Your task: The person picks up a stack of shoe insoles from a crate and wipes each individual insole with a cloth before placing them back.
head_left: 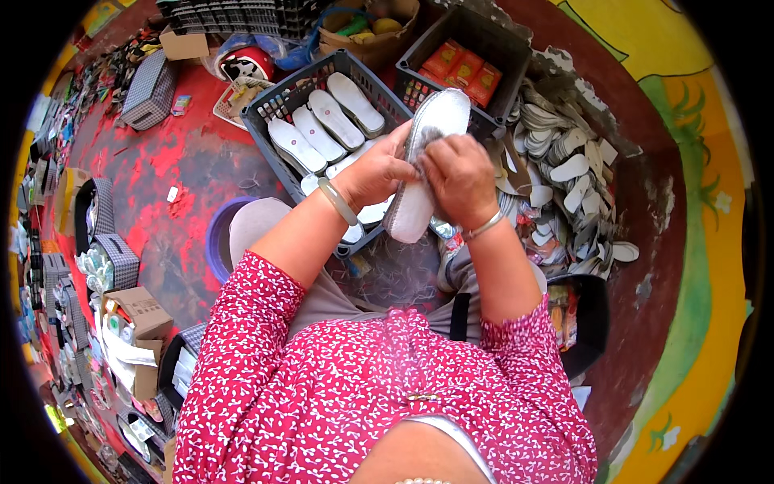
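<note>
Heaped shoe soles [571, 168] suggest a small workshop.

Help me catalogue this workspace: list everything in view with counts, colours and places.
Shoe sole: one, white, grey edge, in hands
Crated soles: several, white, ahead
Slatted crate: one, dark grey-blue, ahead
Second crate: one, blackish, ahead right
Small boxes: about three, orange-red, inside second crate
Sole pile: many, white-grey, right
Bin: one, black, lower right
Tub: one, purple, left
Checked boxes: several, grey-white, left
Carton: at least one, brown, left
Mural: one, yellow-green, far right
Left-rim clutter: many, mixed, too small to tell
Bangle: one, pale, left wrist
Left hand: one, bare, gripping sole
Right hand: one, bare, blurred, at sole
</note>
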Tool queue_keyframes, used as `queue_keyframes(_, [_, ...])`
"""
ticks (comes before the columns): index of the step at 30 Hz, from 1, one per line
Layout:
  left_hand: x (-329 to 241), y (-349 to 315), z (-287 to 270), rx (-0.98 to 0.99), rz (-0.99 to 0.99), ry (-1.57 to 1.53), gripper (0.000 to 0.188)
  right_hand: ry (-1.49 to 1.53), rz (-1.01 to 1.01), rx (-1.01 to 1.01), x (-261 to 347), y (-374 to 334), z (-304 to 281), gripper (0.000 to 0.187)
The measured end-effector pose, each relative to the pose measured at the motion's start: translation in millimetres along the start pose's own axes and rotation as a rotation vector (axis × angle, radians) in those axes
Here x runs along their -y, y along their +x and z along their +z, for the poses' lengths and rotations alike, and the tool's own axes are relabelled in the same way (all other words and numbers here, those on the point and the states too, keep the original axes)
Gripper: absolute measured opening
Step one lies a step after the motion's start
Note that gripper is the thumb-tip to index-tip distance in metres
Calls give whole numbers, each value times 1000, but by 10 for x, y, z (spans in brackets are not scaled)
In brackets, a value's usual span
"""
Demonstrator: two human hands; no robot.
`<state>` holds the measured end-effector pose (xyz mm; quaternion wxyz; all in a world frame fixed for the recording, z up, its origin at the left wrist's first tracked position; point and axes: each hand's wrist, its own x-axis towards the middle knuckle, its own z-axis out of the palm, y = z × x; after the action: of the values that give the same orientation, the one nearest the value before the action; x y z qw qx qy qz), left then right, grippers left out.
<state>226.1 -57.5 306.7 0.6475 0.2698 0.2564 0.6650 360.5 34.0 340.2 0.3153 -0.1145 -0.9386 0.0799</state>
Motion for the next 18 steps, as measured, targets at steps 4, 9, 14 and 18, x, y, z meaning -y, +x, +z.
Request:
queue_keyframes(4, [60, -19, 118, 37, -51, -6, 86, -194, 138, -149, -272, 109, -10, 11])
queue_keyframes(9, [6, 51, -53, 59, 62, -27, 83, -26, -14, 7, 70, 7, -59, 11])
queue_keyframes(14, [34, 0, 99, 45, -43, -25, 83, -158, 93, -121, -289, 75, -51, 9])
queue_keyframes(18, [-9, 55, -37, 53, 51, -12, 84, -5, -45, -15, 60, -24, -27, 10])
